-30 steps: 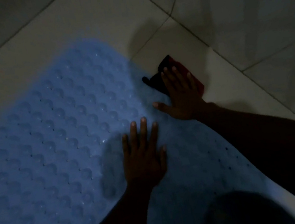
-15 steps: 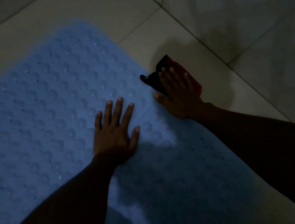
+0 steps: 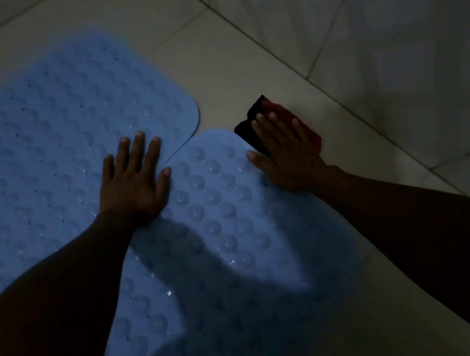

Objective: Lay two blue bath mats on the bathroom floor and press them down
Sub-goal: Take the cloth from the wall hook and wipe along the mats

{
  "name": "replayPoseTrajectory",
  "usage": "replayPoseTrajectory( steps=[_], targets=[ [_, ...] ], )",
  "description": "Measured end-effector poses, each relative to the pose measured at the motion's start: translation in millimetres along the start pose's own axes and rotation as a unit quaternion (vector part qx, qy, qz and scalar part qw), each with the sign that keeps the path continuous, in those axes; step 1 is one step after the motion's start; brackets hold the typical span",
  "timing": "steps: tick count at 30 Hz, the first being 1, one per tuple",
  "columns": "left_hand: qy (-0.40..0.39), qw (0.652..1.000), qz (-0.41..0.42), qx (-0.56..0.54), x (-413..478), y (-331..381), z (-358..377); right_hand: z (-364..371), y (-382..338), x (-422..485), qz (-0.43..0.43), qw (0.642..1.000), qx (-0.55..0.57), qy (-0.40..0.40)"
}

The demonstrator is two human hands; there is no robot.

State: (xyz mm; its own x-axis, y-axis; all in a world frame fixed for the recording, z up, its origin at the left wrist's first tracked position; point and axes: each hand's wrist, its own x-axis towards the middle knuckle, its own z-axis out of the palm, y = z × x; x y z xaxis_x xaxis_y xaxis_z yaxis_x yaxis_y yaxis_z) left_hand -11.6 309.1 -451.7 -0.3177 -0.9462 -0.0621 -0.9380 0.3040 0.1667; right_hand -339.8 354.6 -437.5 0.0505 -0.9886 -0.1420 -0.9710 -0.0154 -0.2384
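no readable text, labels, brands or numbers in view. left mat (image 3: 54,127), right mat (image 3: 226,209), red-black cloth (image 3: 280,109), floor tiles (image 3: 242,65): all unmarked.

Two studded blue bath mats, the left mat (image 3: 56,136) and the right mat (image 3: 221,216), lie touching on a pale tiled floor (image 3: 242,65), with the left hand (image 3: 134,180) spread flat beside their seam and the right hand (image 3: 287,152) flat on a red-and-black cloth (image 3: 275,108) at the right mat's corner.

Bare floor tiles (image 3: 227,67) lay open toward twelve o'clock, up to the wall (image 3: 386,20) at two. A red-and-black cloth (image 3: 277,108) (partly under the right grip (image 3: 288,155)) stood in the way at one; the far mat (image 3: 54,127) filled ten, the near mat (image 3: 226,209) six.
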Motion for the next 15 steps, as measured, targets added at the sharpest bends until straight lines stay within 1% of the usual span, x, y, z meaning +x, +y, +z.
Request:
replayPoseTrajectory(
  steps=[2,3,6,8,11,14,15],
  targets=[
    [-0.026,0.999,-0.042,-0.017,-14.0,20.7,4.0,0.8,4.7,-9.5,0.002,1.000,-0.006,0.000],
    [-0.032,0.998,-0.046,-0.025,-24.9,36.5,7.2,0.5,6.4,-14.5,0.009,1.000,-0.009,0.005],
    [-0.029,0.999,-0.016,-0.040,-60.8,88.0,15.0,1.8,13.2,-31.6,0.025,1.000,0.008,0.003],
    [-0.039,0.998,-0.020,-0.043,-78.4,110.8,20.2,3.6,17.8,-46.2,0.027,0.999,0.016,0.010],
    [-0.041,0.999,-0.008,-0.026,-102.3,129.3,28.7,3.1,24.1,-67.6,0.047,0.999,0.014,0.011],
    [-0.041,0.998,-0.002,-0.037,-123.8,138.8,33.5,3.5,31.0,-93.0,0.060,0.998,0.020,0.001],
    [-0.044,0.998,0.000,-0.037,-129.8,140.9,33.4,5.2,34.1,-103.2,0.071,0.997,0.017,0.011]
  ],
)
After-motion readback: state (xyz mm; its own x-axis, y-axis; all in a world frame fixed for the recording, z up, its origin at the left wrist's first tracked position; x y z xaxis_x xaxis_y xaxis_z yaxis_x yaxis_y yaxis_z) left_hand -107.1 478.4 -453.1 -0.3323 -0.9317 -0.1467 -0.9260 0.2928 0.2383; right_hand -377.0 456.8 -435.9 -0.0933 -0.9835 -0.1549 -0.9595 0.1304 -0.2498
